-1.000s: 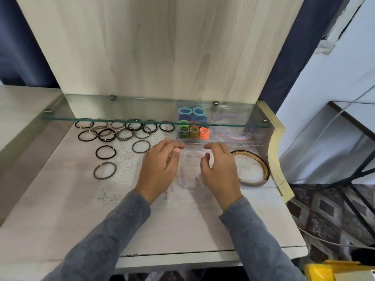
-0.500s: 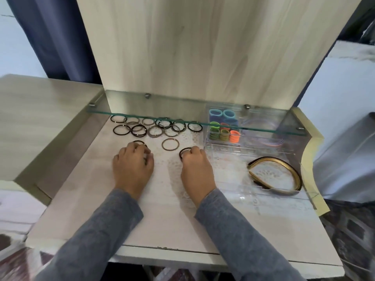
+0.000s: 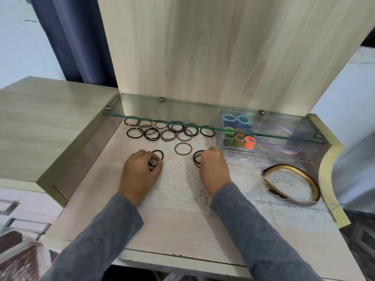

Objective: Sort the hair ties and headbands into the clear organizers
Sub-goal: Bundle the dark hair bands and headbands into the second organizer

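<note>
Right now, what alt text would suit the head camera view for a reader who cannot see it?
Left hand and right hand each pinch a dark hair tie on a pale desk. Loose ties lie beyond, partly under a glass shelf; rightward, a clear organizer holds coloured ties, a gold headband nearer.

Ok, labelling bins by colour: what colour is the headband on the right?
The headband is gold with a dark outer edge; head view.
</note>
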